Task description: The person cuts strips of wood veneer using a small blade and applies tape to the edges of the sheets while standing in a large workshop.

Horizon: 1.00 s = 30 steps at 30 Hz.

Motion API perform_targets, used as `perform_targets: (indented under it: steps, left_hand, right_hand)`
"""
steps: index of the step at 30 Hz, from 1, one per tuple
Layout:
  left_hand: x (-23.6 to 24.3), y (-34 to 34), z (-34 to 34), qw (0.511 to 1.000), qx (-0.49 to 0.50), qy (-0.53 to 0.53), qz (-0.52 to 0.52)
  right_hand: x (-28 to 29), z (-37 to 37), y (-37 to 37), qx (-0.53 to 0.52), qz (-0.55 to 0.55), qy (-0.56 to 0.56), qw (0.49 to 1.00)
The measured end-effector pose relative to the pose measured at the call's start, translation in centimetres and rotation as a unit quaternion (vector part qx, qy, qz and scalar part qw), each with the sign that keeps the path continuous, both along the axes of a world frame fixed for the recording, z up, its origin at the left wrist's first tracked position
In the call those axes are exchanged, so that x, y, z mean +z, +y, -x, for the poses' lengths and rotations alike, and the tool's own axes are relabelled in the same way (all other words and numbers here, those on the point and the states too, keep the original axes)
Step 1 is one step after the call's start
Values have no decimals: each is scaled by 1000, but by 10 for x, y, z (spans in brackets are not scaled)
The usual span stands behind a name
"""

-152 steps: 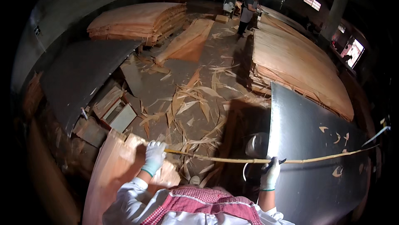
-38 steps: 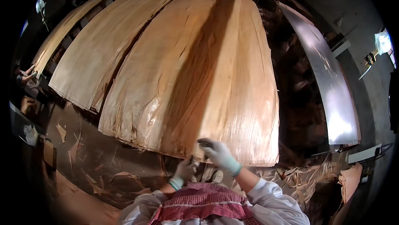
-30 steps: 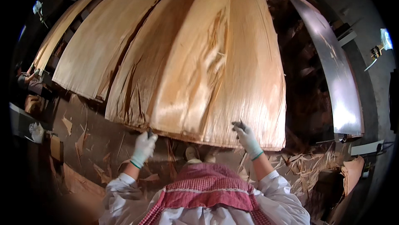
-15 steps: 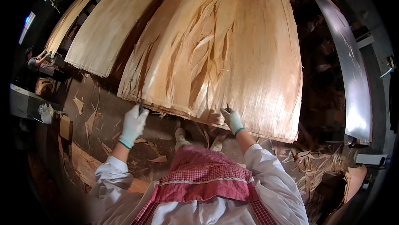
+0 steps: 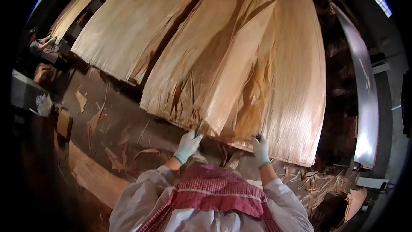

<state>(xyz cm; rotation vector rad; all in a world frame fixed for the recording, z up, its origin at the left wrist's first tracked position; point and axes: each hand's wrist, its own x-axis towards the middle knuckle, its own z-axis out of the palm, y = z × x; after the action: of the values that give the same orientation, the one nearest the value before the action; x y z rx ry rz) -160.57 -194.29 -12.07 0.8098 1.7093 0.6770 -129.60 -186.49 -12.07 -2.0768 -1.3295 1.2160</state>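
Observation:
A stack of thin wood veneer sheets (image 5: pixel 296 103) lies before me, its near edge close to my hands. On top, a pale veneer strip (image 5: pixel 240 60) is raised and skewed, with torn, wrinkled darker veneer beside it. My left hand (image 5: pixel 188 147), in a white glove with a green cuff, is closed around a slim dark tool (image 5: pixel 198 125) by the strip's lower end. Whether the tool touches the strip, I cannot tell. My right hand (image 5: pixel 260 150), gloved likewise, is closed at the stack's near edge, with a small dark tip (image 5: pixel 258 137) showing above the fingers; its kind is unclear.
Another veneer stack (image 5: pixel 116 30) stands to the left. At far left a person (image 5: pixel 43 47) handles a further stack. A long shiny sheet (image 5: pixel 365 103) is on the right. Veneer scraps (image 5: pixel 317 187) litter the floor, near a cardboard box (image 5: pixel 64 124).
My left hand has moved right, closer to my right hand. The veneer strip on top has shifted and lifted, opening a gap beside it. The whole view has turned slightly.

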Motion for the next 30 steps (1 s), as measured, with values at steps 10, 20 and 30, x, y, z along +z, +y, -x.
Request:
perform_targets:
  steps: [10,20,30]
  left_hand:
    - [-94,-4,40,976,-91,198,-10]
    - [-168,-24,40,930,18,-366,12]
    - [6,22,61,975,-129,-166,-67]
  right_hand:
    - [132,299,79,270,-156,204,928]
    - [-9,431,56,394,-77,-80,912]
    - [108,223,59,156,-160,-15,975]
